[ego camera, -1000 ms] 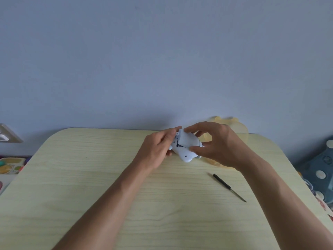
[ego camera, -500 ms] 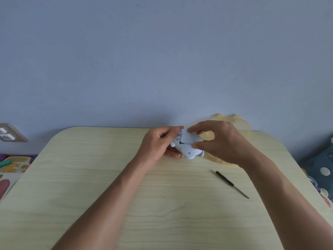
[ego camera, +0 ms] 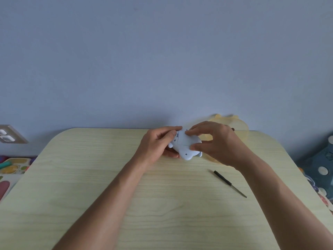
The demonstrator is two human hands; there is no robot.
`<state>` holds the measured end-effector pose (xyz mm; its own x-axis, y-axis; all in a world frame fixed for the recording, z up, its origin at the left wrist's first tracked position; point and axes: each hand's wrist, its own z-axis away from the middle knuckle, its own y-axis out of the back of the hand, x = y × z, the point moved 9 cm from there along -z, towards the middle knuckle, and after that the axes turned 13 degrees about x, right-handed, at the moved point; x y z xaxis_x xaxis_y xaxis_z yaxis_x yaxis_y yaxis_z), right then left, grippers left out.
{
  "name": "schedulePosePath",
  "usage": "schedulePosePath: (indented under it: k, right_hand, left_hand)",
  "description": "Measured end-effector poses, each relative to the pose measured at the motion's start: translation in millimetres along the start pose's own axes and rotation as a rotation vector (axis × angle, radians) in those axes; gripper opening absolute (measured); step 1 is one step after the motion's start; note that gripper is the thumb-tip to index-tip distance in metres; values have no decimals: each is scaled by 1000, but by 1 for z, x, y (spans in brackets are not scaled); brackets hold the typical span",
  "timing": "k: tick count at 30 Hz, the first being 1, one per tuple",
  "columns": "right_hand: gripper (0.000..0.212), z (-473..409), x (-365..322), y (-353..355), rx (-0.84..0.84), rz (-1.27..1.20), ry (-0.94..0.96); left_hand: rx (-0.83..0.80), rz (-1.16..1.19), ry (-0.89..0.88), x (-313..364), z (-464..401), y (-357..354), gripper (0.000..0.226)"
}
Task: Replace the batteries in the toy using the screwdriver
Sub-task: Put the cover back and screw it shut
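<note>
Sockets in a white wall plate [ego camera: 7, 135] sat at the far left edge, above a colourful printed mat [ego camera: 12, 166] beside the pale wooden table with rounded corners [ego camera: 90, 177]. Your left forearm ran up from the bottom of the view toward the table's far middle, and your left hand [ego camera: 155, 145] had its fingers curled round the left end of the small pale-blue plastic toy [ego camera: 185, 146], thumb underneath and fingertips on top near the far edge. The toy was held just above the tabletop, near the far edge, between both hands, its flat underside turned up toward you. Your right forearm came in from the lower right corner, and your right hand [ego camera: 218, 143] pinched the toy's right side, forefinger bent onto the upper face and thumb pressed against the near side. Behind that hand a translucent yellow round piece [ego camera: 239, 129] lay on the table. Nearer to you and right of the toy, the thin black-handled screwdriver with a metal shaft [ego camera: 229, 183] lay loose on the table, its tip pointing toward the lower right, well apart from both hands. Dark blue fabric with pale dots [ego camera: 322, 159] showed at the right edge.
</note>
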<state>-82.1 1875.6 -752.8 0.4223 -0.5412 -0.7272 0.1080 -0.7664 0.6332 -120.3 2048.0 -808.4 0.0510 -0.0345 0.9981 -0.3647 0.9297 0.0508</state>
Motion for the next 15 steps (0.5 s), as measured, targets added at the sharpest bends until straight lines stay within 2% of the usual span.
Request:
schedulePosePath:
  k: [3, 7, 9, 15]
  right_hand:
    - [38, 1, -1, 0, 18, -6, 16]
    - [39, 6, -5, 1, 10, -8, 47]
    - [40, 9, -8, 6, 17, 53, 80]
    - [25, 32, -4, 40, 114, 103, 54]
  left_hand:
    - [-37, -5, 9, 1, 3, -2, 27]
    - [-69, -111, -26, 2, 5, -6, 59]
    - [-74, -148, -51, 5, 7, -7, 66]
    - [-57, -197, -111, 9, 9, -7, 64]
